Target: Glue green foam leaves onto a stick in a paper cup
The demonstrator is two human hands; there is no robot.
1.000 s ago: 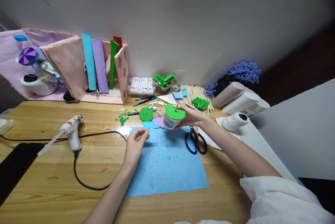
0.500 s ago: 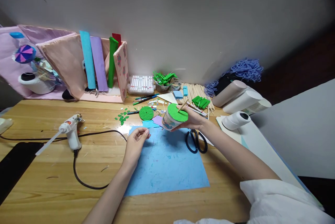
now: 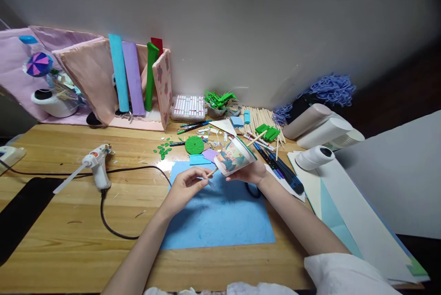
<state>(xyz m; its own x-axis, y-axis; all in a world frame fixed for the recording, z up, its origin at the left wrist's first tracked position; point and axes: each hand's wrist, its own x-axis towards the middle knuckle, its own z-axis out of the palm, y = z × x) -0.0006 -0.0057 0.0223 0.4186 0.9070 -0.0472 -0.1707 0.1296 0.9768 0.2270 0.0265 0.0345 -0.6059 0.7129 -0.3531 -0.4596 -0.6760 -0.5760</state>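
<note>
A printed paper cup (image 3: 233, 156) is tilted on its side in the air, with my right hand (image 3: 251, 173) wrapped round its underside. One end of a wooden stick (image 3: 257, 138) sticks out past the cup's green-covered top at the upper right. The stick's other end comes out of the cup's base at the lower left, pinched by the fingers of my left hand (image 3: 189, 187). Below both hands lies a blue sheet (image 3: 220, 226). Black scissor handles (image 3: 253, 190) show partly beneath my right hand. Behind the cup rests a green disc (image 3: 194, 145).
A glue gun (image 3: 99, 166) with its black cord lies at the left, near a black mat (image 3: 27, 212). Markers in a case (image 3: 188, 107), wooden sticks (image 3: 265, 118) and green scraps are at the back. Pens (image 3: 282, 166) and white rolls (image 3: 324, 133) stand or lie at the right.
The cup has tipped so that its printed side shows and its green top faces away to the right. My left hand has come to the cup's base and taken hold of the stick's lower end.
</note>
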